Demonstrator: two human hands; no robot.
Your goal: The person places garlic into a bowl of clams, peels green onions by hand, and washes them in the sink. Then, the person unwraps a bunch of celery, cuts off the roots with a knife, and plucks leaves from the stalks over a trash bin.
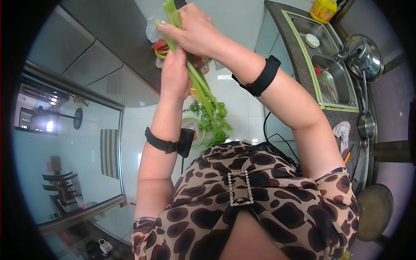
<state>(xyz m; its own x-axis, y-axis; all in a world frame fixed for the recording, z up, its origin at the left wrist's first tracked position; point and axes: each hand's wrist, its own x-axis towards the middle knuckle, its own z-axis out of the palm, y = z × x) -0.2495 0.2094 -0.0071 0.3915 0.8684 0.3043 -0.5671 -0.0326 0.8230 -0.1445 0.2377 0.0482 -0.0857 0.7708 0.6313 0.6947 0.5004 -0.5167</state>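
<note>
Both hands are on a bunch of leafy celery [200,84] held out in front of my body. My left hand [175,76] is wrapped round the stalks near their middle. Just beyond it, my right hand [193,30] grips the pale cut end, thumb along the stalks; its other fingers are partly hidden. The green leaves [212,119] trail back toward my chest. Behind my hands, partly covered, are a clear plastic bag [154,30] and a red item [160,44].
On the right, a counter [299,56] holds a double sink [333,82] with a white bowl [312,40] and red and green pieces in its basins. A yellow bottle [323,9] stands at the far end. Pans hang along the right wall. A glass door [86,143] is at left.
</note>
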